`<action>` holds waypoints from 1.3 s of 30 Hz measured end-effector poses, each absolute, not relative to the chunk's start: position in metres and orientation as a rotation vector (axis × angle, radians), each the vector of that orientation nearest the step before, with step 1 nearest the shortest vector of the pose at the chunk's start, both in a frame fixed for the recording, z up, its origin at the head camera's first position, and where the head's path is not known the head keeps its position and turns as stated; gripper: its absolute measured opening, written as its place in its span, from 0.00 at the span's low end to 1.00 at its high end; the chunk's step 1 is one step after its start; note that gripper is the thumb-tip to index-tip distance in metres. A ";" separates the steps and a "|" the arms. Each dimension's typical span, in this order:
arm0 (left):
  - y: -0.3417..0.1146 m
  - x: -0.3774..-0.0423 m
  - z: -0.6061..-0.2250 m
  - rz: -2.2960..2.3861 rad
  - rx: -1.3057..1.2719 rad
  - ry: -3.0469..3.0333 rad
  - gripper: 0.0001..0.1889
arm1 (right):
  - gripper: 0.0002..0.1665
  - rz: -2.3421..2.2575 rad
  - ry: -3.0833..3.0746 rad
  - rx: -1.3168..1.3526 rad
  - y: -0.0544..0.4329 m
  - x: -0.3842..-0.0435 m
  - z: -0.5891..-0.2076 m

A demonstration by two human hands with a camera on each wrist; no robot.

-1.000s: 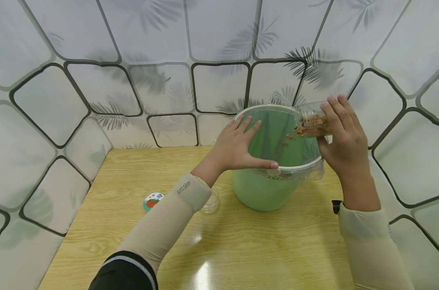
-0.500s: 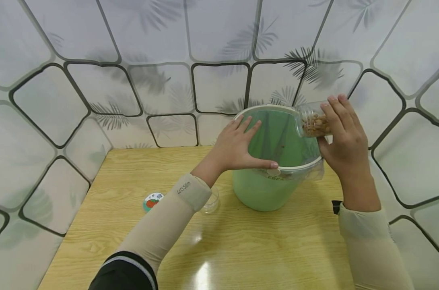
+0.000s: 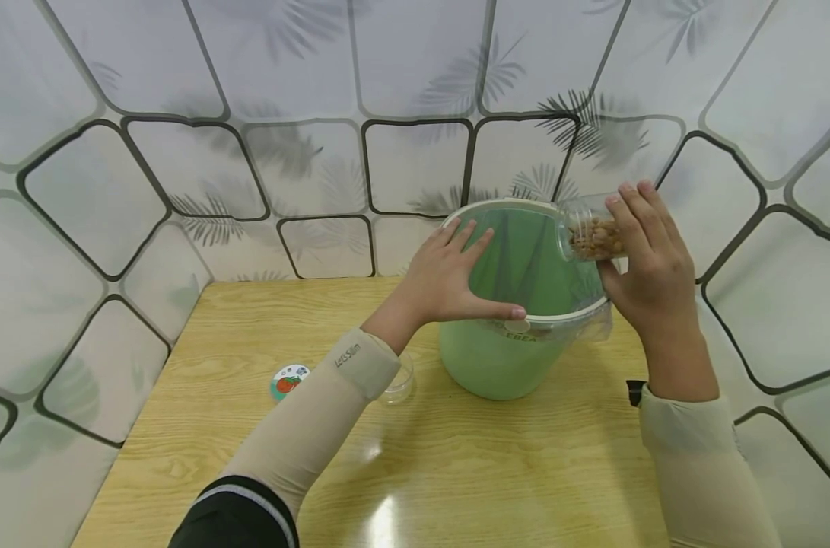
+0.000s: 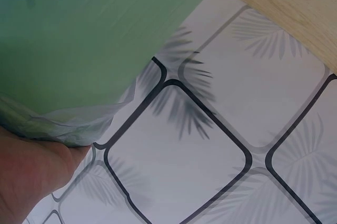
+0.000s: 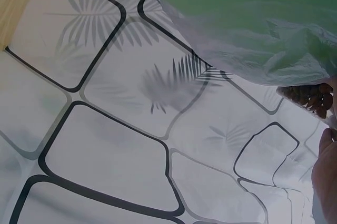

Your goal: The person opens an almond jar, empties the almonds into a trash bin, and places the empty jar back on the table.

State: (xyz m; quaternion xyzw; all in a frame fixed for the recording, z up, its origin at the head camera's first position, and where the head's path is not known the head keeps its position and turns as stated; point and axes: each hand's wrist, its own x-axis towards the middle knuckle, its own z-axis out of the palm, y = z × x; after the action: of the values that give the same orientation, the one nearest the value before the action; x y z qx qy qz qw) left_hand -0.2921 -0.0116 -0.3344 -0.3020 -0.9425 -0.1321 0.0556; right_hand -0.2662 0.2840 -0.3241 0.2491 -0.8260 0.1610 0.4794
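Observation:
A light green trash bin with a white rim stands upright on the table, lined with a clear plastic bag. My left hand rests on the rim's left side, its fingers spread and straight and its thumb along the front edge. On the right, my right hand grips a clear jar lying nearly level, its mouth over the bin's right rim. Small brown nut-like pieces lie inside the jar; the right wrist view also catches these brown pieces beside the bag. The bin's bottom is hidden.
A round lid with a tomato picture lies on the wooden table at left. Partly behind my left forearm stands a small clear container. Patterned cloth walls close in the back and both sides.
A second ago brown pieces were tumbling from the jar into the bin; now none are falling and those left sit back inside the jar. Both hands have stayed almost still.

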 end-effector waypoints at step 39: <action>-0.012 -0.294 -0.337 -0.403 -0.915 -2.856 0.66 | 0.35 0.373 -1.945 0.587 0.278 -0.268 -0.324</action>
State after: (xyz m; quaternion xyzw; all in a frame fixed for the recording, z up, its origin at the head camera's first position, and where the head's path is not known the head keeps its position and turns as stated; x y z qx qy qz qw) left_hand -0.2941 -0.0120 -0.3370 -0.3020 -0.9422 -0.1329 0.0579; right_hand -0.2679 0.2777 -0.3242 0.2438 -0.8087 0.1550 0.5123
